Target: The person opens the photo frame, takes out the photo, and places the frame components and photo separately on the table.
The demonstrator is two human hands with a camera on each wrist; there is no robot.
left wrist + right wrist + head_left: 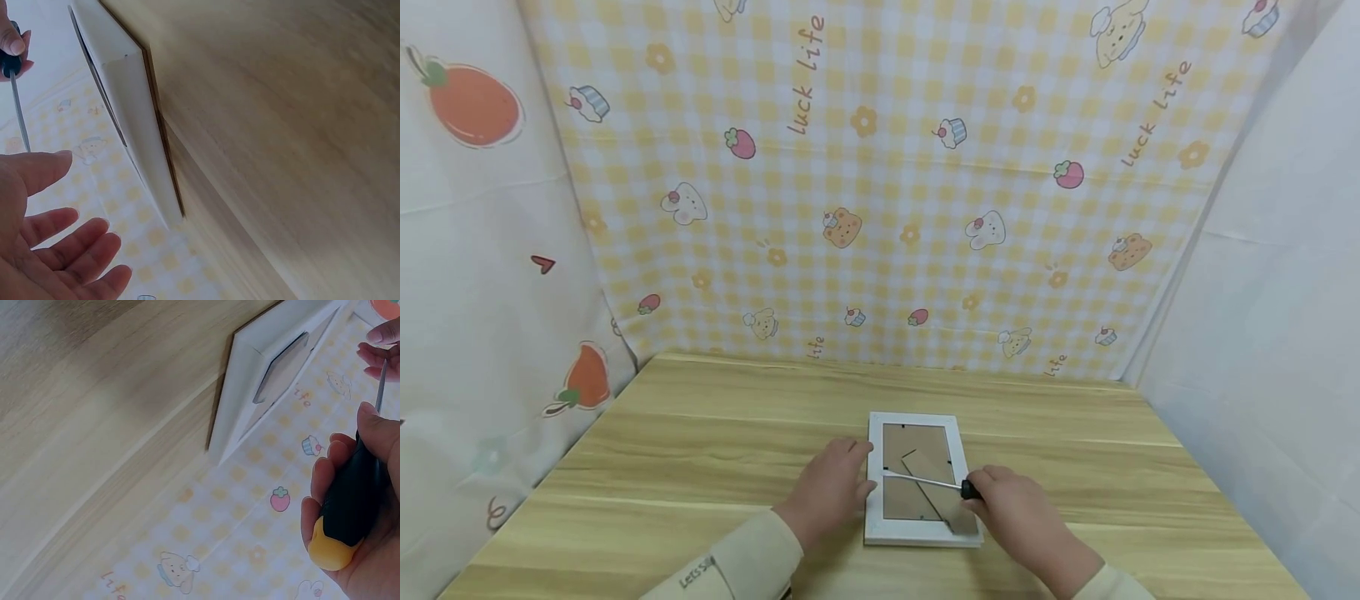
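A white picture frame (pixel 874 508) lies on the table, its brown backing board (pixel 898 500) facing up. On the backing sits a brown stand flap (pixel 953 512), and small dark tabs show along the inner edge. My right hand (pixel 1018 512) grips a screwdriver (pixel 347 494) by its black handle with a yellow end. Its metal shaft (pixel 928 481) runs across the backing, with the tip at the left tab; whether it touches is too small to tell. Beside the frame's left edge is my left hand (pixel 833 483), thumb and fingers spread and relaxed, holding nothing.
The wooden table (pixel 737 417) extends around the frame on all sides. A yellow checked cloth (pixel 887 275) with cartoon prints hangs behind it. White cloths hang at the left (pixel 497 292) and right (pixel 1285 333).
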